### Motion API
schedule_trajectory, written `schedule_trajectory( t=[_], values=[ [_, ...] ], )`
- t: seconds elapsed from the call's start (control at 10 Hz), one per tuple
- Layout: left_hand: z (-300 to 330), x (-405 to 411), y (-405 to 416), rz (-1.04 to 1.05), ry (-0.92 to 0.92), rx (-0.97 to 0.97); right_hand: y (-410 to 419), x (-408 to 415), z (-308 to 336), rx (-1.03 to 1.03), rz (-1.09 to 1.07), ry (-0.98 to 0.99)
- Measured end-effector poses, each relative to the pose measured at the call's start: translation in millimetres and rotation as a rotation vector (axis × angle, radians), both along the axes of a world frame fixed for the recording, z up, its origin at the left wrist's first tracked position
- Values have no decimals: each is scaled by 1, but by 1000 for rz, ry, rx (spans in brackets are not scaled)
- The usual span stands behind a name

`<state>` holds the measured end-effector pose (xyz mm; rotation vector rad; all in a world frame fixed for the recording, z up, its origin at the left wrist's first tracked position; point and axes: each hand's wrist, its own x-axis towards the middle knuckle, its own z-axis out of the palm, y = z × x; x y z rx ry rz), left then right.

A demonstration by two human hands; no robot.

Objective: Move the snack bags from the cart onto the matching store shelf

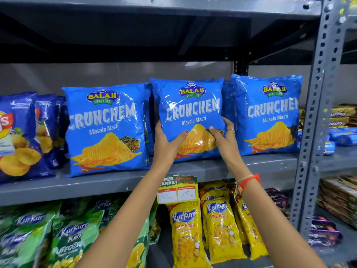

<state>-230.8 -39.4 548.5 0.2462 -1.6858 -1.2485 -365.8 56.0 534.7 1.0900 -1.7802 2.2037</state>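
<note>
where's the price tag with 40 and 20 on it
In the head view the price tag hangs from the front edge of the grey shelf, just below the middle Crunchem bag, between the person's forearms and above the yellow Kurkure packs.

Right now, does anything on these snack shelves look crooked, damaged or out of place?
Nothing looks damaged or spilled. The middle Crunchem bag, held by the left hand and right hand, stands among matching blue bags. Only the yellow Kurkure packs on the shelf below lean unevenly.
</note>
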Motion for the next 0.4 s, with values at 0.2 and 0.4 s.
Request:
schedule_trajectory(
  t=[0.2,0.4],
  values=[
    [-1,1,-5,-38,17,-3,2,5,0,16,-15,-3],
    [3,17,1,28,18,-107,15,25,6,-80,-290,167]
  ],
)
